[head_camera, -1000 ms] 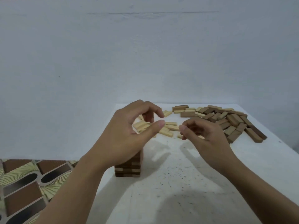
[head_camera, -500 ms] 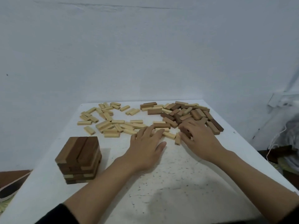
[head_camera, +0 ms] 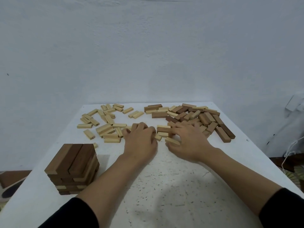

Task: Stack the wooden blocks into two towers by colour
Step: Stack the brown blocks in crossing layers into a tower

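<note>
1. We see a white bench [head_camera: 164, 186] flecked with dark specks.
2. At eight o'clock stands a squat tower [head_camera: 72, 168] of mostly dark blocks, with a few pale ends low down.
3. At eleven o'clock, pale blocks [head_camera: 105, 127] lie scattered flat.
4. At one o'clock, a heap [head_camera: 197, 117] of brown and pale blocks lies jumbled.

tower [head_camera: 72, 168] near-left on table [head_camera: 164, 186] | loose blocks [head_camera: 105, 128] behind, along far edge

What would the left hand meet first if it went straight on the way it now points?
Likely the light-and-brown block cluster right ahead of the left hand; depth is unclear.
</note>
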